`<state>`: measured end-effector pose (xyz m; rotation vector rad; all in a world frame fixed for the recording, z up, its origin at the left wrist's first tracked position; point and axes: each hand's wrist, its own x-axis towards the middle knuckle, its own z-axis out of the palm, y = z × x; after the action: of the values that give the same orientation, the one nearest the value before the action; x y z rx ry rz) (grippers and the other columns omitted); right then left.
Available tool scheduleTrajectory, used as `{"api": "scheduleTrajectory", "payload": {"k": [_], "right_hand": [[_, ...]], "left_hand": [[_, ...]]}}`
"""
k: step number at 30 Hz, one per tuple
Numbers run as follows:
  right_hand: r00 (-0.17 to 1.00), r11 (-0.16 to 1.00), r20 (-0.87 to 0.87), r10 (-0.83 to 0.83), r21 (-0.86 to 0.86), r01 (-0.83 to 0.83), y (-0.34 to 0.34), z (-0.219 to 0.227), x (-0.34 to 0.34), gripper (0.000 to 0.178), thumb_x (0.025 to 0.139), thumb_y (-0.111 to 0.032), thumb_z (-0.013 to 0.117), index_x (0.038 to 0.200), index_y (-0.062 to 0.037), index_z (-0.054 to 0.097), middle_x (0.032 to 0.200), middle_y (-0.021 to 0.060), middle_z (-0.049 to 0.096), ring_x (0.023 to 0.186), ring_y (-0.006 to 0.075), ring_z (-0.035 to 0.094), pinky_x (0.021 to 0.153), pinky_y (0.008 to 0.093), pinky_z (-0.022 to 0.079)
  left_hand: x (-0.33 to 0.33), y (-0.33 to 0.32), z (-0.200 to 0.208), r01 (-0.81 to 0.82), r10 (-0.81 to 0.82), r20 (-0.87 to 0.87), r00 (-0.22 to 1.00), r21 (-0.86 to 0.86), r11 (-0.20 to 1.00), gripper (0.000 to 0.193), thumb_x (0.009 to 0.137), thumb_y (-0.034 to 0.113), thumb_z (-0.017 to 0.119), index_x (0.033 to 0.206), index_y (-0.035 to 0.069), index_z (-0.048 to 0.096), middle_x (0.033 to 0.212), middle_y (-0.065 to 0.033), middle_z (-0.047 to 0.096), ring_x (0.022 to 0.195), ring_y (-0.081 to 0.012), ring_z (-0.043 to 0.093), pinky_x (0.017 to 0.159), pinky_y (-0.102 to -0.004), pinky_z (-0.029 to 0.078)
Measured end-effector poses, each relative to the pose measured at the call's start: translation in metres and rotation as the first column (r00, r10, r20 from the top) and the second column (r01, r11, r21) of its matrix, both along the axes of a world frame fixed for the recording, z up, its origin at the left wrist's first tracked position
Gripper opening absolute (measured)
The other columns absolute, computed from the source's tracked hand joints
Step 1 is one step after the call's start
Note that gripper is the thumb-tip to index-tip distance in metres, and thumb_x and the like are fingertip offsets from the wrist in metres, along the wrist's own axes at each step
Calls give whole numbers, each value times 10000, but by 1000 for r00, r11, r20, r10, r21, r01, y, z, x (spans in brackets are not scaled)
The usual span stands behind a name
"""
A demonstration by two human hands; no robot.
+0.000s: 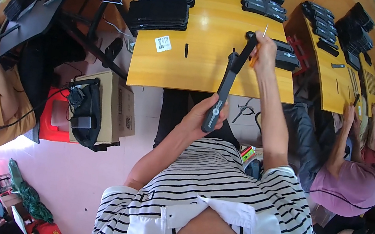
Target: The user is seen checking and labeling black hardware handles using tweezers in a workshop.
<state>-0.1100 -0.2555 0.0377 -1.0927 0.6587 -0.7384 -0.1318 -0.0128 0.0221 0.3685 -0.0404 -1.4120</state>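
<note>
Left hand (199, 117) wrapped around a long dark bar (225, 86), right hand (266, 54) around black strip (244, 58) and orange-handled tool (253, 59).

glossy wooden table (201, 67), matt plastic handle (224, 89)

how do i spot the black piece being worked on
Start at the yellow table in front of the striped shirt. Near its front edge, the left hand grips the lower end of a long, strap-like black piece. Unlike the similar dark pieces stacked on the table, this one is held up, slanting toward the right hand.
</note>
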Motion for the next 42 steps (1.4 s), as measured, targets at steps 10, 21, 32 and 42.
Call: {"api": "scheduleTrajectory", "payload": {"k": [10, 21, 32, 42], "right_hand": [[839, 802, -55, -541, -335, 495, -134, 53, 76, 216, 761, -225, 640, 685, -30, 585, 522, 54, 509, 422, 173, 485, 380, 308, 367], [997, 607, 57, -45, -792, 73, -81, 157, -9, 180, 843, -223, 602, 762, -63, 581, 572, 1, 512, 481, 79, 483, 397, 213, 316], [968, 781, -122, 217, -574, -247, -21, 105, -44, 147, 834, -139, 603, 899, -9, 625, 629, 3, 578, 397, 14, 386, 363, 148, 263], [808, 669, -139, 573, -490, -559, 36, 73, -64, 132, 761, -39, 628, 890, -13, 644, 681, 15, 601, 417, 7, 412, 371, 155, 294]], "left_hand": [[-15, 27, 32, 34, -21, 336, 942, -31, 999, 476, 764, 480, 632, 869, 39, 488, 607, -52, 532, 450, -93, 471, 369, -191, 364], [97, 77, -16, -551, 242, 651, 719, 322, 770, 260, 898, 247, 504, 986, 9, 561, 631, 36, 517, 535, -60, 500, 491, -188, 391], [120, 49, -56, -970, -466, 883, -56, 62, 234, 341, 749, 257, 677, 932, -12, 573, 574, -101, 537, 543, -232, 549, 518, -385, 416], [52, 10, 23, -341, 142, 538, 831, 290, 894, 268, 869, 271, 563, 1035, 62, 590, 773, -56, 618, 591, -115, 555, 515, -187, 438]]}}
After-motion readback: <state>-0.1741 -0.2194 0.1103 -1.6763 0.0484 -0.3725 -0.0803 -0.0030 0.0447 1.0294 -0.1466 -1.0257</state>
